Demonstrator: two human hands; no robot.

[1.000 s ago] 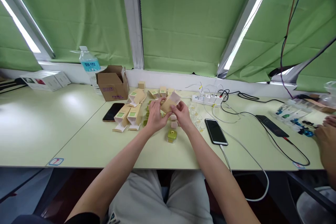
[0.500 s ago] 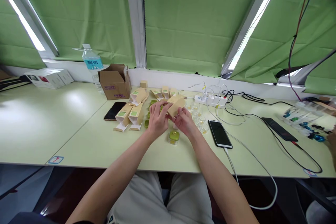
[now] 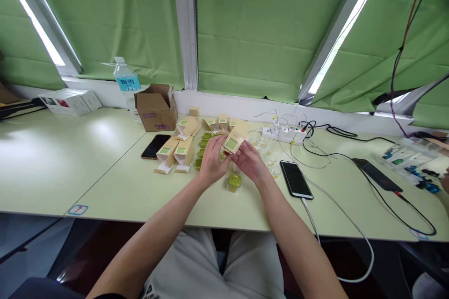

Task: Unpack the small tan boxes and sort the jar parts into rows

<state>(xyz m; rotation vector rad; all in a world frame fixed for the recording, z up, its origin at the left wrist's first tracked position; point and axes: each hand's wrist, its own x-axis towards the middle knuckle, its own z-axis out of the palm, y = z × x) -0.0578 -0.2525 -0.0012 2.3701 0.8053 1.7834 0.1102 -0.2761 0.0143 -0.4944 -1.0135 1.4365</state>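
Between both hands I hold a small tan cardboard box [image 3: 237, 133] with a green square on its face, raised over the table. My left hand [image 3: 212, 159] grips its left side, and my right hand [image 3: 250, 162] has its fingers closed on the lower right part. Just below my hands stands a small clear jar with a green lid [image 3: 234, 181]. Several green lids [image 3: 206, 142] lie behind my left hand. Several clear cups [image 3: 268, 152] are grouped to the right of my right hand. More tan boxes with open flaps [image 3: 183, 149] stand to the left.
A brown carton [image 3: 156, 111] and a large water bottle [image 3: 126, 79] stand at the back left, near a black phone [image 3: 155, 146]. On the right lie a charging phone [image 3: 296, 180], another dark phone [image 3: 376, 174], a power strip [image 3: 285, 134] and loose cables. Part of a person's hand [image 3: 445, 180] shows far right.
The tan box has been turned in my hands, so its green square face now shows. Both hands stay on it. The view has shifted slightly.
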